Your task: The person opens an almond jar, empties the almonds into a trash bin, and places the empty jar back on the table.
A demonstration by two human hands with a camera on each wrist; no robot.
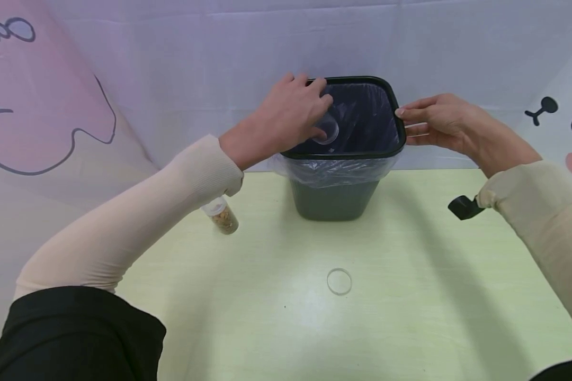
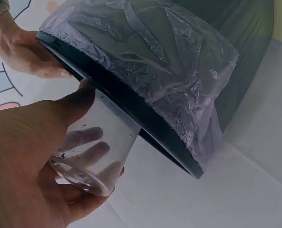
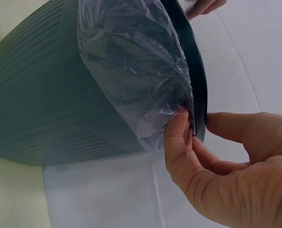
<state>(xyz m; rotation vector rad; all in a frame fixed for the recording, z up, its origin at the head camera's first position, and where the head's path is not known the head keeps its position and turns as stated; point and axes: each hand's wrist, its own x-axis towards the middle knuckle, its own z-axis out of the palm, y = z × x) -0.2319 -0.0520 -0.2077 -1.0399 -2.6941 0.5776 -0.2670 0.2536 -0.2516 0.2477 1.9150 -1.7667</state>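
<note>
A dark green trash bin (image 1: 333,201) stands at the back of the table, a clear plastic liner (image 3: 126,66) folded over its black rim (image 1: 348,156). My left hand (image 1: 288,114) grips a clear plastic cup (image 2: 102,135) at the bin's left side, its mouth tipped in toward the opening. Small dark specks show on the cup's wall in the left wrist view. On the bin's right side, my right hand (image 1: 450,127) pinches the rim and the liner's edge between thumb and fingers, as the right wrist view shows.
Left of the bin, a small clear jar (image 1: 225,219) of tan bits stands partly behind my left sleeve. A thin pale ring (image 1: 339,281) lies on the light table (image 1: 267,338) in front. Behind the bin hangs a pale printed cloth (image 1: 195,63).
</note>
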